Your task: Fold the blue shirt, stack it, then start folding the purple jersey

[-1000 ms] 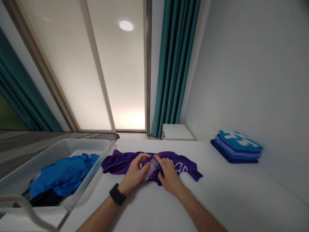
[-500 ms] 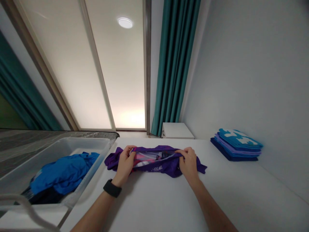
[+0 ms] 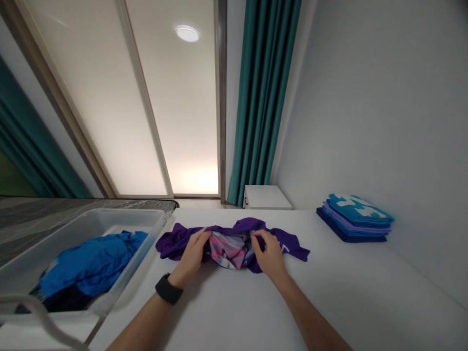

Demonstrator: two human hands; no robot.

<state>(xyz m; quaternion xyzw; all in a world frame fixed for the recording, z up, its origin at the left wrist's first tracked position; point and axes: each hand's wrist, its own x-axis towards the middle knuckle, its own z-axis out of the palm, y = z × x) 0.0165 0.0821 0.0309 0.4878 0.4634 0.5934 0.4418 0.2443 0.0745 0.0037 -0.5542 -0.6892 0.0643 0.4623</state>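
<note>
Both hands sit closer together than they did half a second ago. Then they were spread wide and pulled the purple garment (image 3: 252,225) into a long, narrow slit. Now the cloth has gone slack and bunches up in a hump between them on the white table (image 3: 234,312).

The left hand (image 3: 192,253), with a black watch (image 3: 168,289) on its wrist, has its fingers (image 3: 202,236) curled in and pinching a fold of the purple cloth. The right hand (image 3: 271,253) does the same from the other side, its fingertips (image 3: 258,238) closed on the fabric edge. Between the two sets of fingers a pink-and-grey striped panel (image 3: 229,248) now shows much more broadly than before, when it was only a thin strip. Loose purple ends trail outward past each hand's knuckles and lie flat on the table.

Well out beyond the left fingers stands a clear plastic bin (image 3: 120,214) holding crumpled blue clothes (image 3: 91,263). Well beyond the right fingers, by the wall, a stack of folded shirts (image 3: 356,217) rests where it was.
</note>
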